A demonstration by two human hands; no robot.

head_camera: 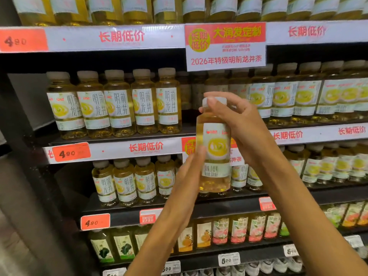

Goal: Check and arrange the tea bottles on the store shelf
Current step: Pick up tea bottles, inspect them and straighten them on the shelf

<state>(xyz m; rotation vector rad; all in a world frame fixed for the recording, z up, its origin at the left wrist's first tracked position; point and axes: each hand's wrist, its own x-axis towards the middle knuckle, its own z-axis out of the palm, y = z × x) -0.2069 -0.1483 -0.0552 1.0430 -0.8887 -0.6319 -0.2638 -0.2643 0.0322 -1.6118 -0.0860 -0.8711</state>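
the tea bottle is upright in the air in front of the shelves, off the boards, its label facing us and its white cap level with the second row. our right hand curls round the neck and shoulder from the right, fingertips over the cap. our left hand lies with straight fingers flat against the bottle's lower left side, steadying it and gripping nothing. to check it well, we would turn it slowly by the neck and read the label. the gap in the second row, beside the five front bottles, looks the likely slot. we should set it label outward, flush with the shelf edge.
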